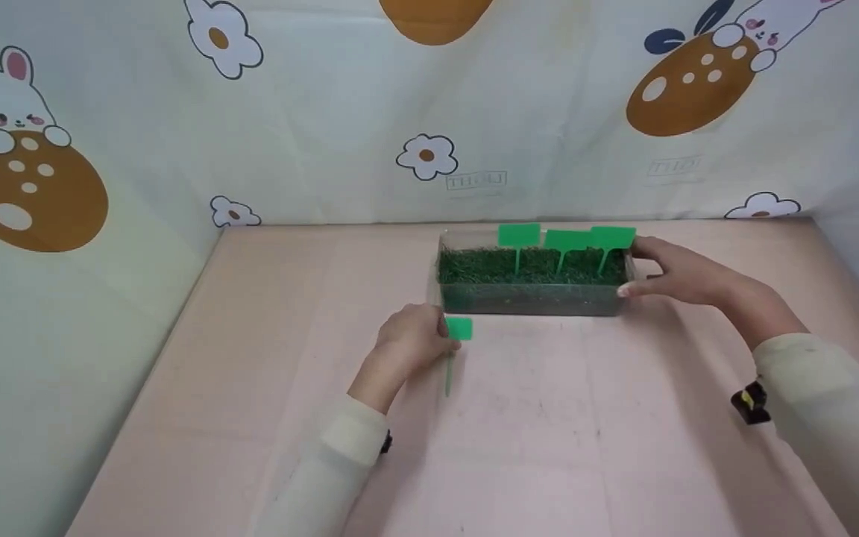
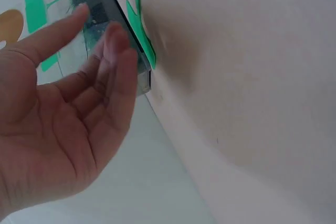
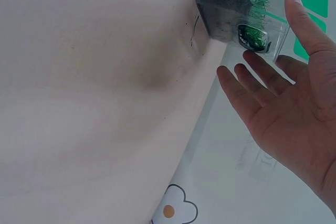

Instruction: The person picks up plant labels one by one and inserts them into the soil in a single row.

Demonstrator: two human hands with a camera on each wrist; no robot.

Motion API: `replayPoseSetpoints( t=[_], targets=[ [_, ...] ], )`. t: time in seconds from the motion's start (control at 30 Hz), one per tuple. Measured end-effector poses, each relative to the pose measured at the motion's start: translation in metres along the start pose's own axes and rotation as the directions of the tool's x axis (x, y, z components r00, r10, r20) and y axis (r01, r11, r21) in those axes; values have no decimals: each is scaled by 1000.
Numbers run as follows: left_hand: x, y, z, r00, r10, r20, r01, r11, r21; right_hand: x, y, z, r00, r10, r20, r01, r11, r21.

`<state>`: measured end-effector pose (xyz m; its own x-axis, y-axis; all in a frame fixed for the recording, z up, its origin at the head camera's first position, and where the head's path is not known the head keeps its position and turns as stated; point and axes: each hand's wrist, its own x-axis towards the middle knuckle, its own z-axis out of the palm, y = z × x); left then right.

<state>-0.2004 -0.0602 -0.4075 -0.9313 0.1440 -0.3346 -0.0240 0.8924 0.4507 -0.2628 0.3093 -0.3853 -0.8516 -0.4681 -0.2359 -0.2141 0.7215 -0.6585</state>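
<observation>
A clear plastic box point(image 1: 534, 300) of green artificial grass stands near the table's back. Three green T-shaped plant labels, one of them the left label point(image 1: 519, 235), stick up from the grass. In front of the box's left corner is another green plant label point(image 1: 460, 329), its thin stem toward me. My left hand point(image 1: 414, 337) is beside that label, thumb and fingers apart; in the left wrist view the label point(image 2: 140, 35) shows beyond the fingertips. My right hand point(image 1: 687, 274) is at the box's right end, thumb by the front corner, fingers spread and nearly straight.
The pale pink table point(image 1: 265, 358) meets a printed cloth backdrop point(image 1: 325, 134) just behind the box. Cloth also hangs along the left and right sides. A small opening point(image 3: 253, 38) shows in the box's end wall.
</observation>
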Motion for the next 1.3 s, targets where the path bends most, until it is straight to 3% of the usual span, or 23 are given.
replayPoseSetpoints(
  t=[0.13, 0.27, 0.63, 0.77, 0.93, 1.1, 1.3],
  targets=[
    [0, 2, 4, 999, -49, -13, 50, 989, 137, 0, 1, 0, 1000, -4, 3, 4, 1000, 5],
    [1, 5, 7, 997, -78, 5, 75, 974, 214, 0, 1, 0, 1000, -7, 3, 7, 1000, 7],
    [4, 6, 11, 995, -96, 3, 93, 963, 251, 1, 1, 0, 1000, -10, -3, 10, 1000, 7],
    [2, 3, 10, 997, -73, 31, 67, 982, 179, 1, 1, 0, 1000, 1, 0, -1, 1000, 9],
    [-2, -3, 7, 996, 3, 94, -4, 1000, 11, 1, 1, 0, 1000, 6, 2, -6, 1000, 15],
    [-2, -7, 6, 986, 99, 131, -85, 990, -112, 1, 1, 0, 1000, 11, 5, -11, 1000, 22],
    [-2, -9, 5, 978, 158, 132, -127, 968, -217, 0, 0, 1, 1000, 10, 9, -11, 1000, 28]
  ],
)
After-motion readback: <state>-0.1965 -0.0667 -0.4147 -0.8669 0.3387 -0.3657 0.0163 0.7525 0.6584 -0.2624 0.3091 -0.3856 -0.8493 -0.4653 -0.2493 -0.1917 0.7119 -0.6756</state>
